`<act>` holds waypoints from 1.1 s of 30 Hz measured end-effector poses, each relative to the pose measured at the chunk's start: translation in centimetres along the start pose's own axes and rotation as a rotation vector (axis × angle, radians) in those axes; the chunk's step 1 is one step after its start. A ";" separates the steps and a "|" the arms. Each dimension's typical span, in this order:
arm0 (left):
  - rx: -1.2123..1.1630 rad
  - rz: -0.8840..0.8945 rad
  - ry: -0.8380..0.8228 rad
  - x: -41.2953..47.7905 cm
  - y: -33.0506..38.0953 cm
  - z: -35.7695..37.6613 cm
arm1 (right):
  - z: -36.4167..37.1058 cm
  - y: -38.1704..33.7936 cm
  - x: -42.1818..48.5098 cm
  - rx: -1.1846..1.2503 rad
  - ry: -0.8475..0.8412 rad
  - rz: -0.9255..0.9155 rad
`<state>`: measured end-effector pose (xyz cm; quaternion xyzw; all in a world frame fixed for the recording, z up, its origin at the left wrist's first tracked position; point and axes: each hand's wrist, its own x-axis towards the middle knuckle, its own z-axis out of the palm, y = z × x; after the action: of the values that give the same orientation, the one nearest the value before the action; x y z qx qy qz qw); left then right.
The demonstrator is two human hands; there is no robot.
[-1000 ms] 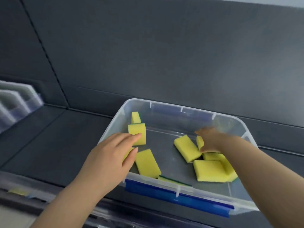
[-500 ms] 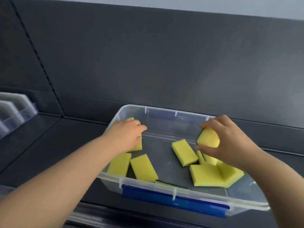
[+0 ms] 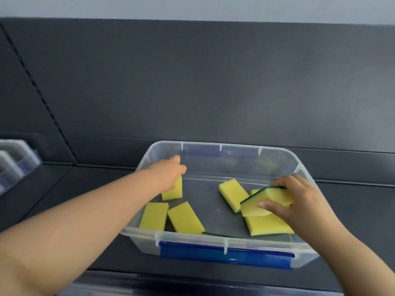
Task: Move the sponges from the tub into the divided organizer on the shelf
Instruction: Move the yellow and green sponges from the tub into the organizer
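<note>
The right hand [image 3: 299, 201] pinches a yellow sponge [image 3: 269, 199] just above the others. The left hand [image 3: 168, 174] grips an upright sponge [image 3: 173, 191] inside the clear tub [image 3: 273, 165]. Flat sponges [image 3: 184, 217] lie there too. The organizer [image 3: 15, 165] sits far left.

No readable text, label, brand, number or sign shows anywhere.

My only view rides on my head, facing forward and steeply down along my forearms, which enter from the bottom corners. It sits close: the clear plastic tub with a blue front latch [image 3: 145, 244] fills the lower middle, my left hand [image 3: 168, 170] and right hand [image 3: 299, 201] inside it. The wide lens also catches the dark grey shelf [image 3: 64, 189], its back panel [image 3: 192, 82] and, far left, the clear divided organizer [image 3: 12, 165].
</note>
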<state>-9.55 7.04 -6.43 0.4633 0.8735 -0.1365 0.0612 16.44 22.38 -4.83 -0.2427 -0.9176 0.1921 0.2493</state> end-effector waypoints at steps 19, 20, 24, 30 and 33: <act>-0.478 -0.059 0.585 -11.1 1.5 -1.8 | 3.2 -2.0 1.6 0.236 0.030 -0.051; -0.489 -0.068 0.641 -12.0 1.7 -2.0 | 3.3 -2.5 1.6 0.276 0.035 -0.072; -0.540 -0.107 0.793 -15.5 1.8 -3.0 | 3.3 -5.1 1.2 0.449 0.069 -0.104; -0.551 -0.175 0.838 -20.6 -1.0 -2.4 | 4.4 -9.5 -1.1 0.543 0.131 -0.104; -0.570 -0.232 0.866 -23.9 -3.8 -1.4 | 5.6 -13.2 -2.4 0.593 0.120 -0.117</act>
<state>0.80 -13.56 1.16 0.3426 0.8668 0.3042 -0.1970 10.57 9.12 -3.96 -0.1172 -0.8175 0.4224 0.3734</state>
